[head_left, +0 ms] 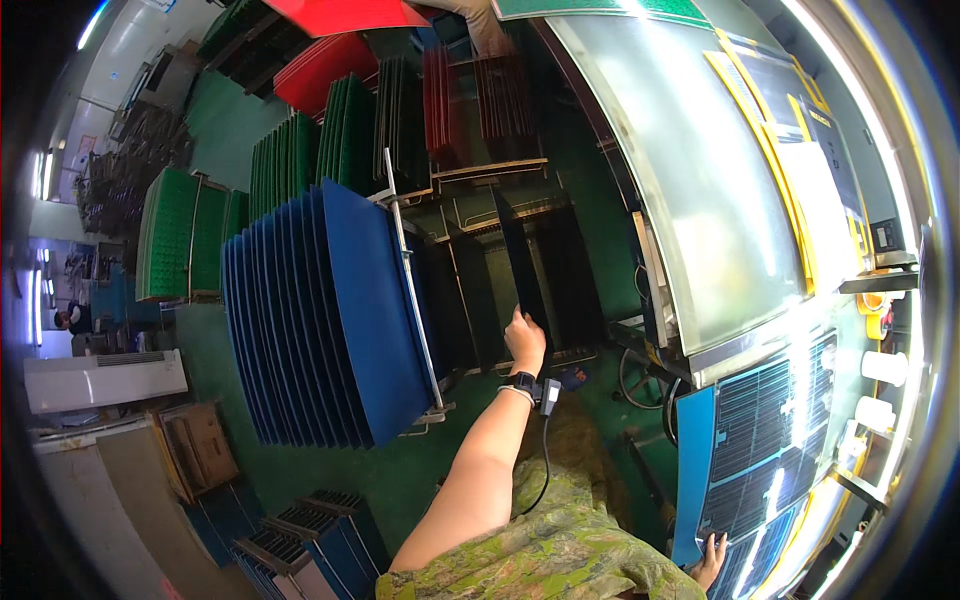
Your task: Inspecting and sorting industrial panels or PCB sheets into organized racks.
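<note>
My left hand (525,342), with a dark watch and a small box with a cable at its wrist, is closed on the near edge of a thin dark panel (516,255). The panel stands upright in a low wire rack (488,230) between other dark uprights. At the lower right, my right hand (710,563) grips the near edge of a flat blue panel (694,470) printed with dark patterns. Part of that hand is cut off by my patterned sleeve. The blue panel lies on the lit bench.
A rack of upright blue sheets (375,320) stands left of my left arm. Green sheets (165,235) and red sheets (440,110) stand beyond it. A large frosted plate (690,170) slopes at the right. Tape rolls (878,322) sit on the right side. A wheel (640,380) is below the bench.
</note>
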A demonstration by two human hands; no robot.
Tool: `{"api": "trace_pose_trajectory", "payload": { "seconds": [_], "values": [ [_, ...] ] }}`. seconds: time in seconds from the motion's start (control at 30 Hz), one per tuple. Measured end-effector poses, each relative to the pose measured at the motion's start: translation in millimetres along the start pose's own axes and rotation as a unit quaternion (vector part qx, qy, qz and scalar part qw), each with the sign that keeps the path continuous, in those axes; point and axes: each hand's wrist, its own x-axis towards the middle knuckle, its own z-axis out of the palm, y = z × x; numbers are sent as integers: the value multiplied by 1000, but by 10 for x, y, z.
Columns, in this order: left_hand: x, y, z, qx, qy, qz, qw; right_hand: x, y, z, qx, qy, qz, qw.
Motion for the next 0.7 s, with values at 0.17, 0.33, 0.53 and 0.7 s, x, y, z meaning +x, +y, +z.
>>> {"api": "trace_pose_trajectory", "payload": {
  "seconds": [0.17,0.33,0.53,0.7],
  "values": [
    [25,-15,35,9,8,6,1000,-80,154,116,87,-62,111,988],
    [250,-35,106,39,-106,-32,993,-38,-49,-15,80,-65,143,984],
    [175,653,20,200,-426,53,881,-120,-359,-306,99,66,177,977],
    [-760,1757,-730,-128,-749,-162,630,-3,-794,-687,147,162,187,958]
  ]
}}
